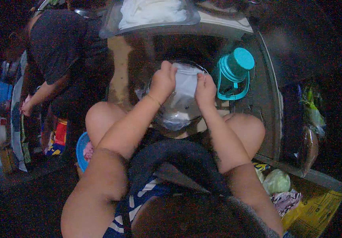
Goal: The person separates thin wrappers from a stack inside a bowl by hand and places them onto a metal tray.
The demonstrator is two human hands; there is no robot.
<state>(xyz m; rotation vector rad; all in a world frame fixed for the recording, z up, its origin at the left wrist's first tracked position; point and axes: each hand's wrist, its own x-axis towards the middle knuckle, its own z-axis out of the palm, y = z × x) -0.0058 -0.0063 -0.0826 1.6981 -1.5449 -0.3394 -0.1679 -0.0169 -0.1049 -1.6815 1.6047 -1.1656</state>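
Between my hands is a whitish, see-through plastic bag (187,85), its upper edge drawn out from side to side. My left hand (164,82) is closed on its left edge, fingers curled and thumb pressed in. Closed on the right edge is my right hand (206,90). Crumpled clear plastic (175,122) hangs at the lower end, above my lap. A thin curved rim shows behind the bag, but I cannot tell what it belongs to. What the bag contains is hard to make out in the dim light.
A turquoise pail (234,69) stands right of my hands. Ahead is a clear tray (193,18) with a white mass (153,14). At left, a person in a dark shirt (57,43) bends over. A blue basin (82,152) sits by my left knee; wrapped goods (277,181) lie lower right.
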